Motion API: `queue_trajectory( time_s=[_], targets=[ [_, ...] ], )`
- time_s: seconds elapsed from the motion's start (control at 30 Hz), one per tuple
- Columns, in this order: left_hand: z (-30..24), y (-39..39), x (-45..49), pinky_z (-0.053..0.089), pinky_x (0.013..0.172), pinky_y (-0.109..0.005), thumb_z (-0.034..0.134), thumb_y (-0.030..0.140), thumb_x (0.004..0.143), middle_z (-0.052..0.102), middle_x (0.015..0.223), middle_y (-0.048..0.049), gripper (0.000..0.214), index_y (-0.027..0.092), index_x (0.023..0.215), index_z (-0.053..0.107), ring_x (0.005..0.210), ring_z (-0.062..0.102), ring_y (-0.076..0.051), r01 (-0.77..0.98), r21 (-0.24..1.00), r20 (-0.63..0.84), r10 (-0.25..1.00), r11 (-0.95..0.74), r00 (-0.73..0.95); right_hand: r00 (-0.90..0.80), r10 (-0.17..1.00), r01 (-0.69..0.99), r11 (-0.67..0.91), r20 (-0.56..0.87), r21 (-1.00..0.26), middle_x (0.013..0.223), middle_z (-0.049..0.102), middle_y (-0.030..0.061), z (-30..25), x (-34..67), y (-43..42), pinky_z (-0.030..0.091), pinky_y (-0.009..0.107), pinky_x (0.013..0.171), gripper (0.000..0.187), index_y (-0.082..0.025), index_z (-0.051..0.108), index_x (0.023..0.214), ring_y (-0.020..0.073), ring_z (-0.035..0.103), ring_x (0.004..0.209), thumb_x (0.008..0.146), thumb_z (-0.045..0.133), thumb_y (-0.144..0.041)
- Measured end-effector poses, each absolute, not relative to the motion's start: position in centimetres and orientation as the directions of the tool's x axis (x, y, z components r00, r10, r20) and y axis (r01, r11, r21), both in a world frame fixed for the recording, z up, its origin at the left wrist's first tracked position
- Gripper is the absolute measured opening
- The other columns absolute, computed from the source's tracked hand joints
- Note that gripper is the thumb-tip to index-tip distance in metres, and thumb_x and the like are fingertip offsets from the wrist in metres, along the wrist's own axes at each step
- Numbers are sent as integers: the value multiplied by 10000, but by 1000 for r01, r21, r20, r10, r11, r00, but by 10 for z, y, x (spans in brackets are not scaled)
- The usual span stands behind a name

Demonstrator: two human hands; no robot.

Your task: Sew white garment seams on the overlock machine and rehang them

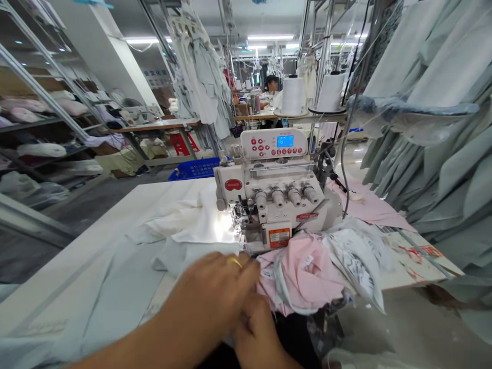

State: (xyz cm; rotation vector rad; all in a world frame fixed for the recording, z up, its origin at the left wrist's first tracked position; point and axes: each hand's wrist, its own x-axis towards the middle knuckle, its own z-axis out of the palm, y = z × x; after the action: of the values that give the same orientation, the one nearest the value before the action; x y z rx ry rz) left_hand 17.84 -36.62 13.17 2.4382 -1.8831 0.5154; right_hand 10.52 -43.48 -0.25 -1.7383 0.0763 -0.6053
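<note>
Your right hand [258, 333] sits lowest in view, knuckles up, partly covered by your left hand [215, 293], which bears a gold ring. Both are blurred, and whether either grips cloth cannot be told. Fingertips of the left touch the pink fabric pile [307, 277], heaped at 1 o'clock from the hands. Pale grey cloth [126, 287] spreads over the table [57, 271] at 9 to 10 o'clock. An overlock machine [272, 200] stands at 12 o'clock, thread cones [292, 96] behind it.
</note>
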Motion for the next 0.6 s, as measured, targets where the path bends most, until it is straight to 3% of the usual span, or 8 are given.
queue_trajectory(
  time_s=[0.07, 0.13, 0.3, 0.47, 0.53, 0.6],
  targets=[
    [129, -360, 200, 458, 634, -414, 463, 40, 876, 647, 877, -93, 204, 142, 933, 630, 755, 600, -280, -864, -298, 346, -889, -406, 299, 901, -293, 285, -160, 321, -945, 732, 560, 24, 6, 110, -438, 370, 282, 606, 411, -181, 539, 703, 152, 540, 684, 1037, 408, -380],
    [127, -357, 219, 450, 680, -437, 441, 122, 953, 632, 895, -96, 173, 146, 950, 612, 806, 583, -294, -849, -308, 375, -875, -430, 307, 926, -236, 274, -113, 294, -955, 781, 568, 21, 11, 111, -441, 345, 276, 635, 394, -174, 497, 725, 150, 542, 732, 1038, 403, -394],
    [119, -356, 243, 396, 775, -418, 398, 228, 1026, 612, 945, -58, 199, 176, 973, 583, 879, 548, -248, -926, -70, 312, -890, -370, 332, 927, -209, 257, -257, 313, -932, 786, 528, 7, 13, 108, -447, 297, 291, 649, 311, -186, 459, 761, 153, 517, 727, 1017, 386, -347],
    [114, -350, 254, 384, 805, -351, 400, 220, 1029, 612, 948, -22, 183, 189, 986, 576, 877, 533, -182, -924, 178, 302, -875, -339, 379, 925, -193, 267, -283, 328, -921, 785, 510, 13, 12, 106, -449, 286, 297, 640, 308, -183, 424, 750, 154, 513, 723, 1015, 378, -332],
    [114, -348, 254, 377, 797, -338, 411, 196, 1024, 621, 938, -7, 172, 192, 969, 574, 862, 542, -163, -925, 204, 336, -864, -322, 375, 923, -187, 278, -282, 336, -919, 784, 511, 13, 11, 106, -449, 288, 295, 639, 305, -182, 432, 754, 154, 516, 723, 1016, 376, -329],
    [114, -347, 251, 372, 819, -346, 435, 189, 1020, 635, 976, -5, 152, 199, 998, 584, 897, 555, -166, -936, 149, 366, -861, -320, 352, 923, -182, 281, -280, 338, -918, 778, 506, 11, 11, 106, -449, 292, 294, 637, 310, -182, 430, 748, 151, 513, 714, 1016, 381, -331]
  ],
)
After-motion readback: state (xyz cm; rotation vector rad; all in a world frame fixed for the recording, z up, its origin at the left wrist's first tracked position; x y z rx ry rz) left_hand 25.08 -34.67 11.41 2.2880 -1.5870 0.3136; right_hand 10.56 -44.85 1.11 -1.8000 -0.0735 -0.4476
